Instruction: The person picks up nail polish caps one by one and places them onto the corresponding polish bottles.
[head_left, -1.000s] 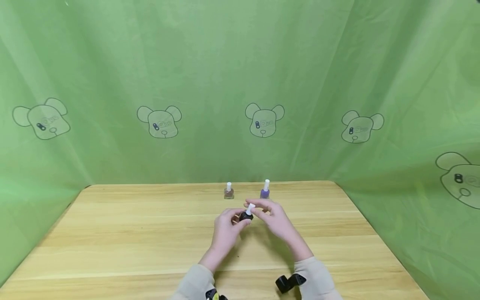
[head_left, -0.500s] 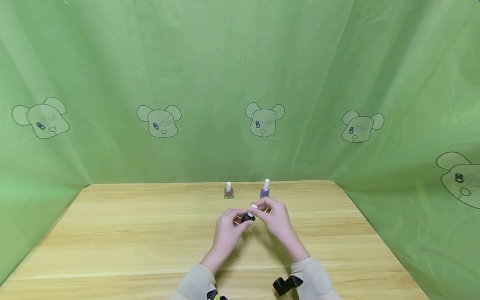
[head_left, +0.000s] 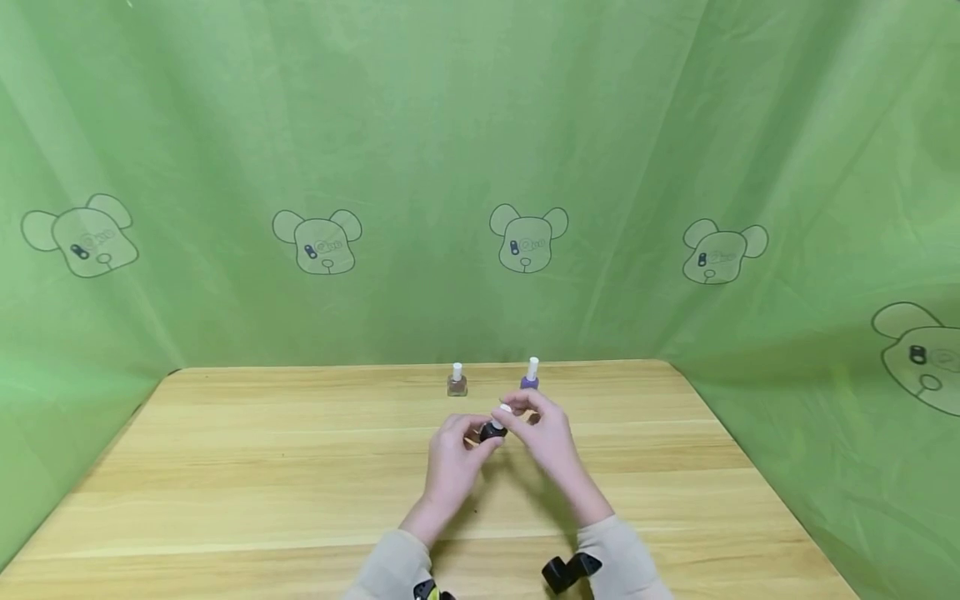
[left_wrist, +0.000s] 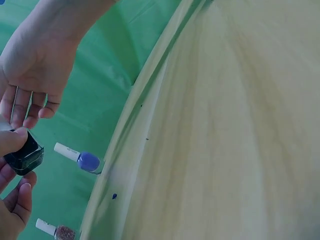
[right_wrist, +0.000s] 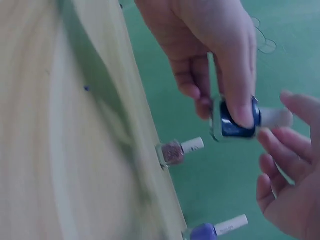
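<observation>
My left hand (head_left: pixel 450 462) grips a small glass nail polish bottle (right_wrist: pixel 232 120) filled with dark polish, thumb pressed on its face. A white cap (right_wrist: pixel 275 118) sits on the bottle's neck, tilted to the right in the head view. Thumb and fingers of my right hand (head_left: pixel 551 437) pinch this cap, covering most of it from above. Both hands are over the middle of the table. Behind them, a purple nail polish bottle (head_left: pixel 529 382) stands upright, its base partly hidden by the right hand. To its left stands a brownish glittery nail polish bottle (head_left: pixel 457 386).
The wooden table (head_left: pixel 262 483) ends at a green curtain (head_left: pixel 420 150) printed with bear faces, which also closes off both sides. Black wrist camera mounts (head_left: pixel 572 572) stick out from the sleeves near the front edge. Small dark specks mark the tabletop.
My right fingers have closed further over the white cap, hiding more of it, and the right forearm has shifted slightly left. The left hand and the two standing bottles stay nearly where they were.
</observation>
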